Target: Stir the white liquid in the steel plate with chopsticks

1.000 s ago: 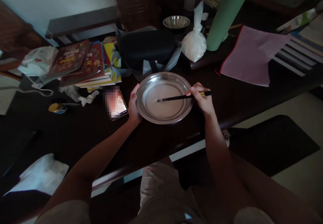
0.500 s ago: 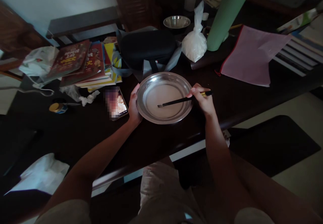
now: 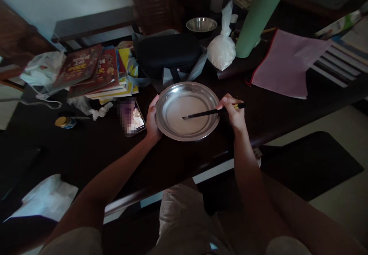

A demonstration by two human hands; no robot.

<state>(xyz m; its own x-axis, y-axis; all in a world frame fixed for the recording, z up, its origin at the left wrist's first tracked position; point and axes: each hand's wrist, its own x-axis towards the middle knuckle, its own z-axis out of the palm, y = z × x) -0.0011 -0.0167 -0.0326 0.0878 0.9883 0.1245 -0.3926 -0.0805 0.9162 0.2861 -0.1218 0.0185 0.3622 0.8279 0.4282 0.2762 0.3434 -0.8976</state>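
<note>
A shallow round stainless steel basin (image 3: 188, 135) sits on the dark table in front of me, with a smooth whitish layer (image 3: 186, 105) across its bottom; whether that is powder or liquid I cannot tell. My left hand (image 3: 153, 119) grips the basin's left rim, thumb up on the edge. Over the right rim, my right hand (image 3: 233, 113) is closed round black chopsticks (image 3: 205, 113) with a gold band near the upper end. They slant down to the left, and their tips, with a little stuff clinging to them, are at the whitish layer near the basin's middle.
A phone (image 3: 136, 119) lies left of the basin, by a small gold-lidded jar (image 3: 65, 122) and stacked books (image 3: 86, 69). Behind stand a black case (image 3: 169, 53), a tied bag of white powder (image 3: 221, 51), another metal bowl (image 3: 201, 25) and a green cylinder (image 3: 260, 21). A pink pouch (image 3: 287, 65) lies right.
My right hand and the chopsticks have shifted slightly right, their tips sliding a little right and up within the basin. My left hand and the basin stay put.
</note>
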